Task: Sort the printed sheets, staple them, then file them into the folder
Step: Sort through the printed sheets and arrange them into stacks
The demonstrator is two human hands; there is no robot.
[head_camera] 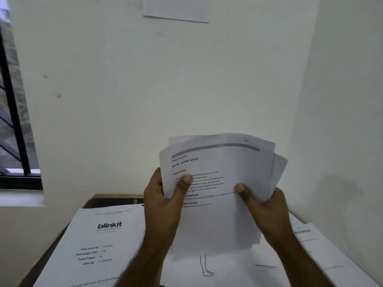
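While the left hand and right hand both pinch a fanned stack held up over the table, sorting looks only begun, with no stapler or folder showing.

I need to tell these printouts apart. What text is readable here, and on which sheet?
Held sheets, top page: "Clean toy mat"
Same page: "INITIAL SCENE SETUP"
Same page: "TASK GOAL"
Same page, numbered lines and lower headings: blurred or partly covered.
Cover sheet on the desk, left: "blinkit"
Same sheet: "First page OTP", "Total Pages", "UPC ID"; the values are unreadable.
Wall paper: unreadable.
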